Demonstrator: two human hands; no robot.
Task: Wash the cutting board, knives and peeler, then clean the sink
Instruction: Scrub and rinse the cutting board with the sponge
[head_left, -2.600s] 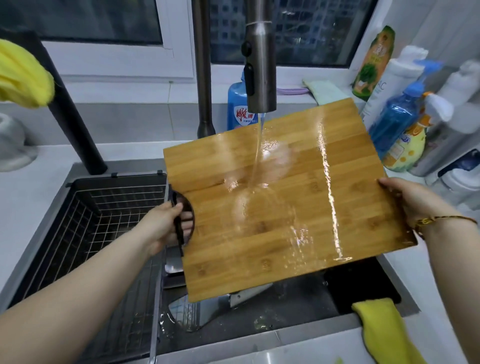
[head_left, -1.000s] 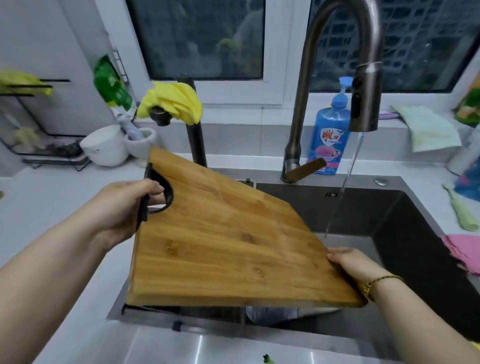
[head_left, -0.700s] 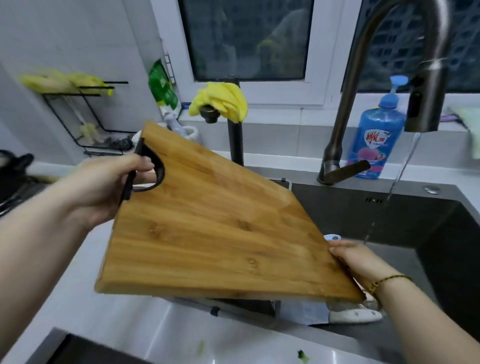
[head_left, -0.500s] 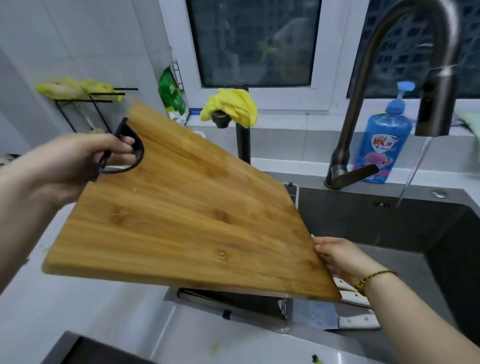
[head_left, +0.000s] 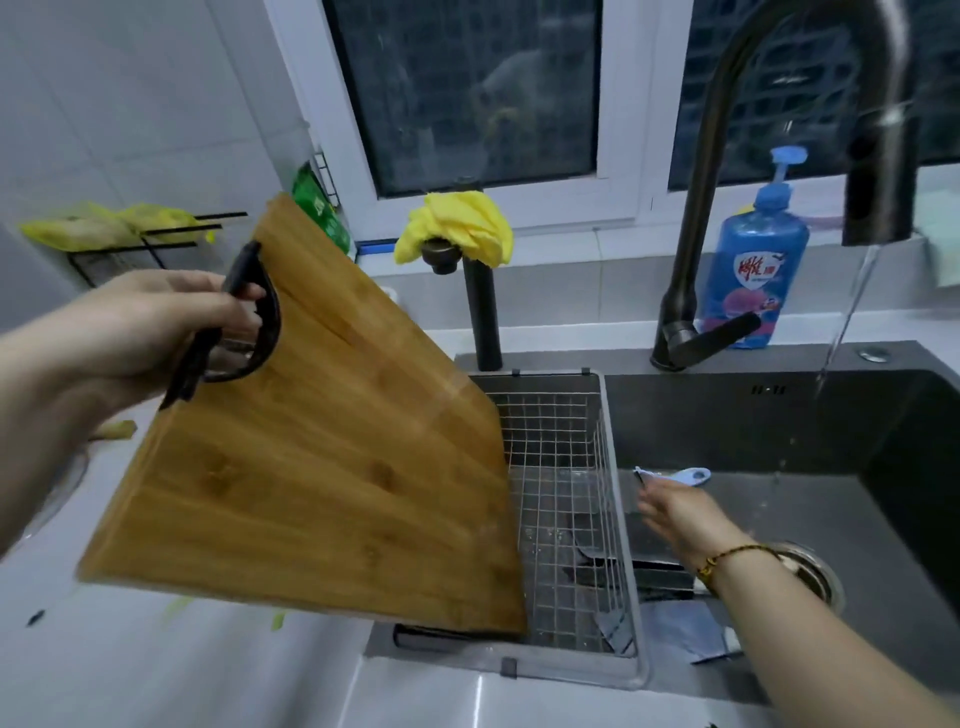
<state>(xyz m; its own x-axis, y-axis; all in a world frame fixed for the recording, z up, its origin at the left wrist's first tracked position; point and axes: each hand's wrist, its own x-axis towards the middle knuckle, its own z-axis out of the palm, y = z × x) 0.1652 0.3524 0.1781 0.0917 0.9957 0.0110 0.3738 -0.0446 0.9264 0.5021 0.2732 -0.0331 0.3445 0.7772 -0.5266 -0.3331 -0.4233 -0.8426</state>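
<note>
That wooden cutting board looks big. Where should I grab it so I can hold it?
Grab the black handle at the round cut-out on the upper left edge of the cutting board, coming from the left with fingers through the hole, as the left hand does. The board hangs tilted, so a second hand under its free lower right edge would probably steady it.

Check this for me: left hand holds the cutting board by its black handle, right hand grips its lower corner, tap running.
Wrong on the right hand: it is off the cutting board, reaching open over the sink, as the head view shows. The left hand does hold the black handle, and the tap is running.
</note>
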